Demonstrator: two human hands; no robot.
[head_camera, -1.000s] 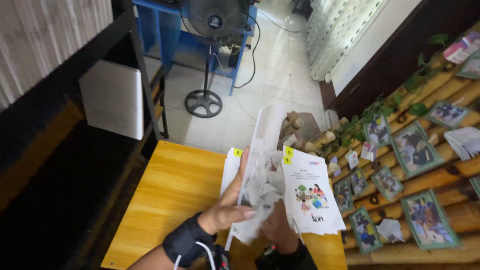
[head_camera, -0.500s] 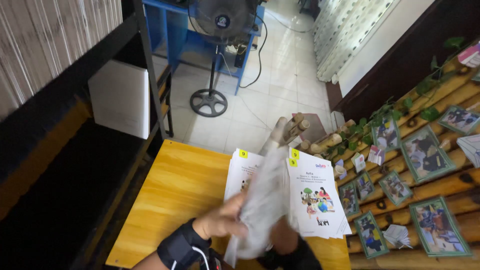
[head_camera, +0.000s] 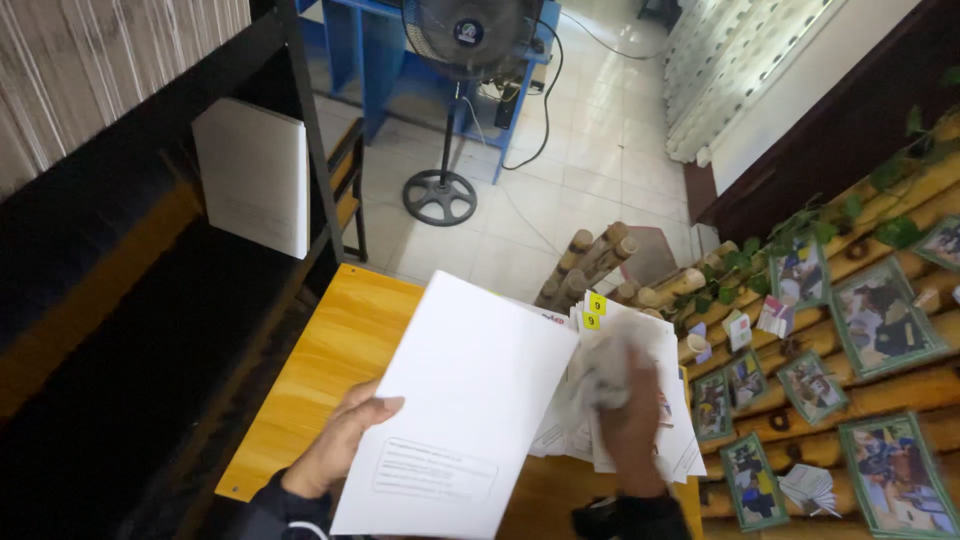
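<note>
While left hand (head_camera: 340, 440) pinches white cover sheet (head_camera: 465, 400) at lower centre of frame, right hand (head_camera: 630, 420), blurred, grip closed on crumpled cloth (head_camera: 600, 375), wipes tabbed booklet pages (head_camera: 640, 400) on wooden bench (head_camera: 320, 370). Judged: wiping step under way; next move needs sheet held clear.

Left hand (head_camera: 345, 435) grips the left edge of a white sheet (head_camera: 465, 400), thumb on top, sheet raised over the orange table (head_camera: 330, 350). Right hand (head_camera: 630, 420) lies blurred on a stack of papers (head_camera: 650, 345) with yellow tabs (head_camera: 594, 311). Floor beyond: standing fan (head_camera: 450, 110), bamboo bundle (head_camera: 590, 260). Right side: framed photos (head_camera: 880, 320) among vines.
</note>
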